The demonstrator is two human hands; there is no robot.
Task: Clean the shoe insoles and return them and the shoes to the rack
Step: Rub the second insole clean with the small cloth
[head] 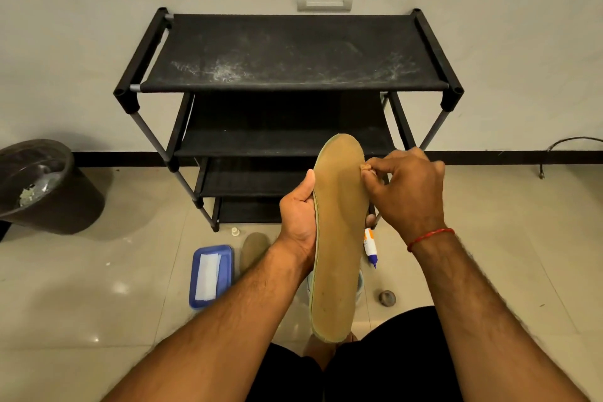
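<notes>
A tan insole (336, 238) stands upright in front of me, toe end up. My left hand (298, 210) grips its left edge, thumb pressed on the face. My right hand (406, 188) pinches a small tan scrap (363, 169) at the insole's right edge near the toe. A second tan insole (254, 250) lies on the floor, partly hidden behind my left forearm. The black shoe rack (287, 52) stands against the wall; its top shelf is dusty and its visible shelves hold no shoes. No shoes are in view.
A blue tray (228, 259) with a white cloth (208, 276) lies on the tiled floor at the left. A glue tube (370, 246), a small white cap (235, 231) and a round dark lid (387, 298) lie nearby. A dark bin (49, 186) stands far left.
</notes>
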